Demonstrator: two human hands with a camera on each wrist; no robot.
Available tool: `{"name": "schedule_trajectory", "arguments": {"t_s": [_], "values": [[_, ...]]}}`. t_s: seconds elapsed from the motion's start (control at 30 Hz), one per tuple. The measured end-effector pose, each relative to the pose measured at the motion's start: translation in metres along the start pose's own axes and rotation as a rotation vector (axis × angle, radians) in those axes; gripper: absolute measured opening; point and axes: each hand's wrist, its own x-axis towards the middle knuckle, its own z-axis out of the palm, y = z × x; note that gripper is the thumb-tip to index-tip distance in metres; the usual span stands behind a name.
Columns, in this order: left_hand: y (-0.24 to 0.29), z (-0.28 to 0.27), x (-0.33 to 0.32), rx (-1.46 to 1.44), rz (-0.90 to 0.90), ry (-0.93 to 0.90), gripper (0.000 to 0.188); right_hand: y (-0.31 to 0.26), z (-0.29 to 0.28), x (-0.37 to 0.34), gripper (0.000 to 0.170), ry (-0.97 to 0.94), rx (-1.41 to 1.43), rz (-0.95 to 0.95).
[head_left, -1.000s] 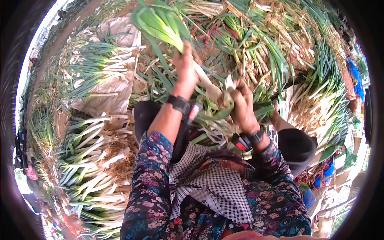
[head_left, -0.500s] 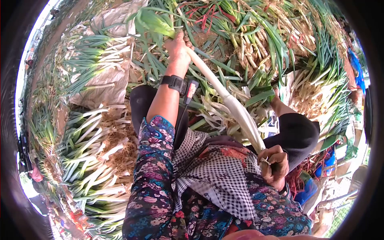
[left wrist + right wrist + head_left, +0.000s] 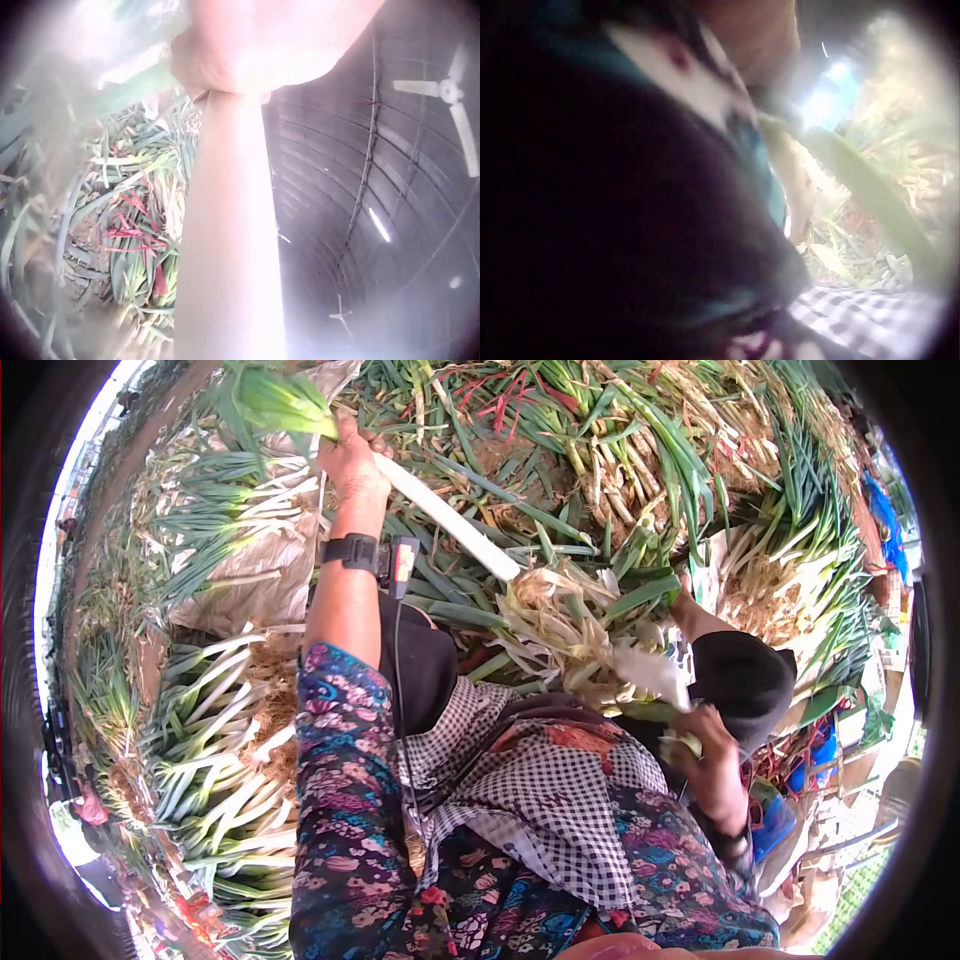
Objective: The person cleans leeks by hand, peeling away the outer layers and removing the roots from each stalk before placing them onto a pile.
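Note:
My left hand (image 3: 355, 465) grips a leek (image 3: 450, 515) just below its green leaves (image 3: 280, 405), at the upper left of the head view. The leek's smooth white shaft slants down to the right, its lower end over a heap of peelings (image 3: 560, 625). In the left wrist view the same shaft runs straight down from the fist. By the right knee, my right hand (image 3: 715, 765) curls round a stripped leek skin (image 3: 655, 675), whitish and blurred by motion. The right wrist view is mostly filled by a dark flowered sleeve (image 3: 667, 187), with a pale green strip (image 3: 877, 199) beyond.
Leeks with roots (image 3: 220, 730) lie in a row at the left, and more (image 3: 240, 510) rest on a pale sheet (image 3: 250, 600). Further leeks (image 3: 640, 470) are piled ahead, others (image 3: 790, 580) at the right. A checked cloth (image 3: 540, 810) covers the lap.
My right hand has pulled the outer skin down toward the right knee, and it has come off the leek. My left hand has moved to the upper left with the leek.

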Motion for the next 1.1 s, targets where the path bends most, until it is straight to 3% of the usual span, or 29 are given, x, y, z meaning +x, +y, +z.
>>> {"name": "schedule_trajectory", "arguments": {"t_s": [0.03, 0.07, 0.13, 0.2, 0.3, 0.37, 0.5, 0.57, 0.6, 0.97, 1.1], "values": [[0.008, 0.0, -0.008, 0.013, 0.029, -0.061, 0.03, -0.012, 0.005, 0.026, 0.037, -0.004, -0.245, -0.109], [0.013, 0.004, -0.017, 0.039, 0.013, -0.043, 0.039, -0.006, 0.017, 0.041, 0.04, 0.003, -0.301, -0.137], [0.012, -0.002, -0.021, -0.005, 0.004, -0.103, 0.044, -0.007, 0.04, 0.081, 0.035, -0.036, 0.019, -0.083], [0.011, -0.002, -0.025, -0.032, 0.008, -0.169, 0.054, -0.016, 0.061, 0.128, 0.024, -0.01, 0.123, -0.228], [0.012, 0.001, -0.026, -0.075, 0.038, -0.251, 0.055, -0.037, 0.091, 0.184, 0.02, 0.164, 0.223, -0.345], [0.004, -0.004, -0.017, -0.091, 0.04, -0.298, 0.058, -0.047, 0.097, 0.205, 0.023, 0.112, 0.246, -0.218], [0.008, 0.003, -0.027, -0.043, 0.046, -0.281, 0.052, -0.033, 0.116, 0.222, 0.019, 0.067, 0.29, -0.238], [0.008, 0.006, -0.033, -0.031, 0.077, -0.289, 0.05, -0.034, 0.112, 0.221, 0.017, -0.15, 0.592, 0.173], [0.009, 0.007, -0.035, -0.04, 0.098, -0.317, 0.048, -0.029, 0.115, 0.222, 0.019, -0.177, 0.694, 0.198], [0.003, 0.02, -0.053, -0.032, 0.131, -0.282, 0.055, -0.008, 0.126, 0.217, 0.016, -0.154, 0.824, 0.197], [0.003, 0.017, -0.047, -0.058, 0.13, -0.392, 0.058, 0.005, 0.127, 0.214, 0.019, -0.159, 1.012, 0.232]]}}
